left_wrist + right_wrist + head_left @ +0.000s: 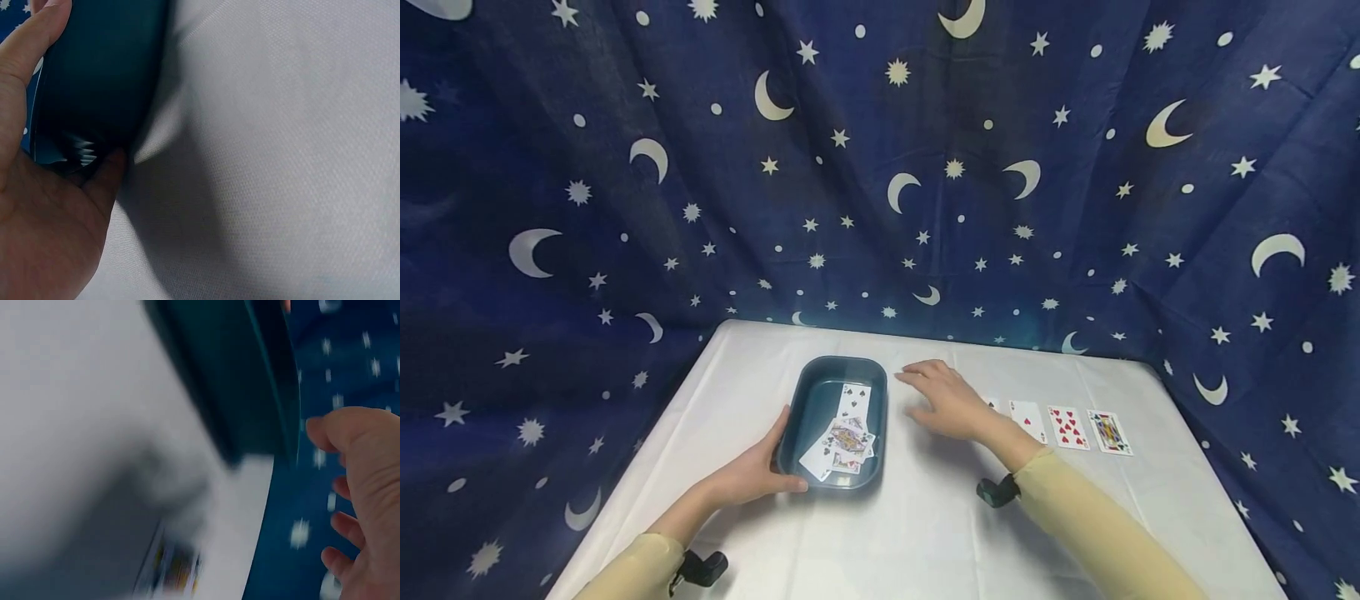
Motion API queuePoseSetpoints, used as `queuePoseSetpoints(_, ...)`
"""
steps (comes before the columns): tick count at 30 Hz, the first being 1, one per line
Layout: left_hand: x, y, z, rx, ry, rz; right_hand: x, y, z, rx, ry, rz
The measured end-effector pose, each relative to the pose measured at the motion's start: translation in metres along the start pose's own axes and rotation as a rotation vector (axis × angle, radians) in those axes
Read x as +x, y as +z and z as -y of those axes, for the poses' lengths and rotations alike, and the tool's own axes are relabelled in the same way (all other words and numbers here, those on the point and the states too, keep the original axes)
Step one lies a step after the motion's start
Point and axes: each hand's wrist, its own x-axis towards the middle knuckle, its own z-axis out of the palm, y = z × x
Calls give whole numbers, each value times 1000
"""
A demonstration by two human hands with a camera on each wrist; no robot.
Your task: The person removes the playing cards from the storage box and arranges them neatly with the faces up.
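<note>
White table [925, 542]; left hand [748, 475] holds tray [812, 408] corner, right hand [947, 402] apart.

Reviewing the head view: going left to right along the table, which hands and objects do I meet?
Left hand, tray, right hand, sparse red card, many-heart card, face card.

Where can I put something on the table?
The tablecloth is bare in front of the tray, between both sleeves, and behind the card row, toward the curtain. It's crowded inside the tray, where cards overlap, and between tray and row, where the right hand hovers.
</note>
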Motion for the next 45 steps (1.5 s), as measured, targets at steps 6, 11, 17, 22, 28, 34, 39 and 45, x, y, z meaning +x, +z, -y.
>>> queuePoseSetpoints(6,-1,0,-1,6,3,11,29,25,50,-93,-180,184)
queuePoseSetpoints(11,-8,-3,-18,-8,8,17,42,38,72,-185,-244,344)
queuePoseSetpoints(17,-6,-3,-16,-14,-1,16,52,42,88,-246,-206,487)
queuePoseSetpoints(22,0,-1,-2,-21,15,17,55,51,95,-312,-177,520)
queuePoseSetpoints(28,-4,-2,-8,-22,25,12,61,60,103,-388,-150,493)
queuePoseSetpoints(34,-13,-9,-28,-72,25,21,71,60,94,-309,-134,447)
queuePoseSetpoints(39,-16,-11,-33,-78,9,26,78,56,85,-209,-87,457)
queuePoseSetpoints(45,-17,-11,-31,-81,7,25,83,54,83,-171,-47,485)
